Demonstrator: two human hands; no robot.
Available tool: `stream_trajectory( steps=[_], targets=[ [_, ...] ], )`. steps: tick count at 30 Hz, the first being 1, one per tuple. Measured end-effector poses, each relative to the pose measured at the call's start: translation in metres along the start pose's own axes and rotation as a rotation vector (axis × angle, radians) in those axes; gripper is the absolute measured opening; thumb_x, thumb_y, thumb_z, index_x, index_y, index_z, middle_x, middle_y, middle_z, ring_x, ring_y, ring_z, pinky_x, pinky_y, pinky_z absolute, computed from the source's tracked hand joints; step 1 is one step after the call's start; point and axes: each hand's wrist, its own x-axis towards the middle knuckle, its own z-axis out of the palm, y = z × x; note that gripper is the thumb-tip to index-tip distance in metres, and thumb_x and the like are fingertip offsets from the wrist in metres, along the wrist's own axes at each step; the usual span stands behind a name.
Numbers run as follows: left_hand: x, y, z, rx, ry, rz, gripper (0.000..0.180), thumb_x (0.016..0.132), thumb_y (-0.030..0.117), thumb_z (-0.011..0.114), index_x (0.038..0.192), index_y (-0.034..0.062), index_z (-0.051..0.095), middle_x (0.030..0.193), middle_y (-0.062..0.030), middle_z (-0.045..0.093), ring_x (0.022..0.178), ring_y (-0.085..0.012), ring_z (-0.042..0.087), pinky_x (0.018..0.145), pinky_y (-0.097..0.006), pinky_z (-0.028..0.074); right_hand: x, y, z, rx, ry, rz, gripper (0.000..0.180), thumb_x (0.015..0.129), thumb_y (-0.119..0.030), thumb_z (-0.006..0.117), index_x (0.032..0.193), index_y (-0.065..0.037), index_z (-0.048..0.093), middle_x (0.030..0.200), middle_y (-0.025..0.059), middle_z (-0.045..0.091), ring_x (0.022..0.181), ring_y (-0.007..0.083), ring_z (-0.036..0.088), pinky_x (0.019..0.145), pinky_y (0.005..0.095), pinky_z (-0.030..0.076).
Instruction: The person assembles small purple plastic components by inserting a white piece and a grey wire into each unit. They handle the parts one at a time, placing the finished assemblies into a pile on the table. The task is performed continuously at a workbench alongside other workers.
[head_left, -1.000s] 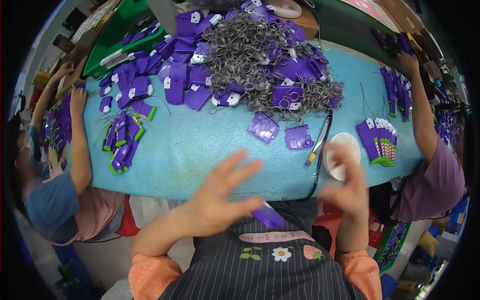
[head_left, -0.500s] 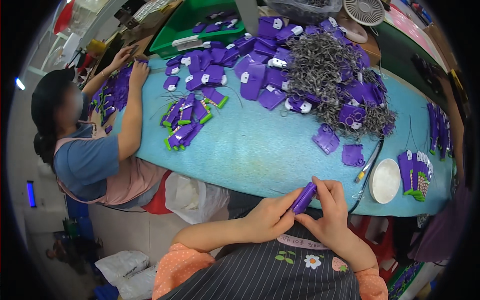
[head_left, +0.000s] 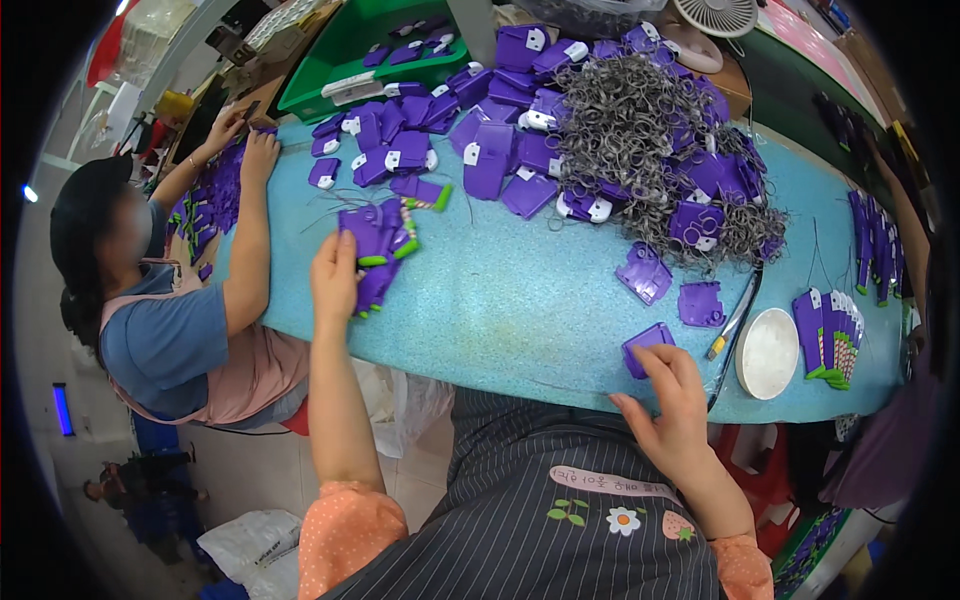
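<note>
Left hand [head_left: 335, 270]: thumb meets purple casing [head_left: 368, 226] among green-tipped pieces [head_left: 376, 284]; cannot tell whether gripped. Right hand [head_left: 672, 398]: thumb spread, fingers open, purple panel [head_left: 655, 336] just beneath fingertips. Judgement: light left touch, steady right fingertips should avoid disturbing neighbours.

This is looking like an assembly workshop: purple plastic parts [head_left: 488, 168] and tangled metal rings [head_left: 630, 130] are lying heaped on a long blue table [head_left: 490, 330], a green crate [head_left: 325, 65] is holding more such parts, and a co-worker [head_left: 165, 320] in a pink apron [head_left: 240, 375] is reaching over purple pieces [head_left: 220, 190] alongside
</note>
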Motion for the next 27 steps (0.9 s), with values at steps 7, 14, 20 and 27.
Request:
stream_trajectory(
  steps=[7,14,20,27],
  targets=[
    [-0.092,0.042,0.119,-0.052,0.001,0.199,0.035,0.097,0.026,0.039,0.112,-0.0010,0.056,0.117,-0.0165,0.051,0.105,-0.0191,0.050,0.091,-0.031,0.038,0.019,-0.007,0.022,-0.070,-0.107,-0.123,0.063,0.062,-0.021,0.076,0.116,-0.001,0.050,0.106,0.0154,0.051,0.089,0.0299,0.054,0.074,0.0369,0.045],
    [-0.136,0.075,0.139,-0.913,-0.067,0.032,0.040,0.098,0.020,0.035,0.128,-0.0058,0.039,0.122,-0.0143,0.050,0.112,-0.0172,0.047,0.096,-0.029,0.035,0.035,-0.018,0.046,-0.129,-0.090,-0.119,0.066,0.062,-0.027,0.077,0.116,-0.002,0.051,0.106,0.0148,0.049,0.086,0.0274,0.053,0.071,0.0368,0.045],
    [-0.152,0.096,0.114,-0.864,-0.062,0.107,0.039,0.098,0.017,0.033,0.128,-0.0070,0.038,0.135,-0.0203,0.038,0.127,-0.0228,0.036,0.104,-0.035,0.029,0.026,-0.002,0.043,-0.109,0.028,-0.276,0.045,0.059,-0.006,0.069,0.101,0.000,0.056,0.094,0.0097,0.052,0.078,0.0243,0.053,0.066,0.0315,0.045],
    [-0.178,0.083,0.096,-0.933,-0.762,-0.376,0.025,0.094,0.010,0.042,0.118,0.0007,0.043,0.112,-0.0127,0.054,0.107,-0.0217,0.055,0.083,-0.037,0.050,-0.007,0.013,-0.024,0.818,0.177,0.385,0.023,0.074,0.002,0.064,0.095,0.000,0.054,0.090,0.0102,0.057,0.074,0.0195,0.059,0.058,0.0315,0.049]
  ],
)
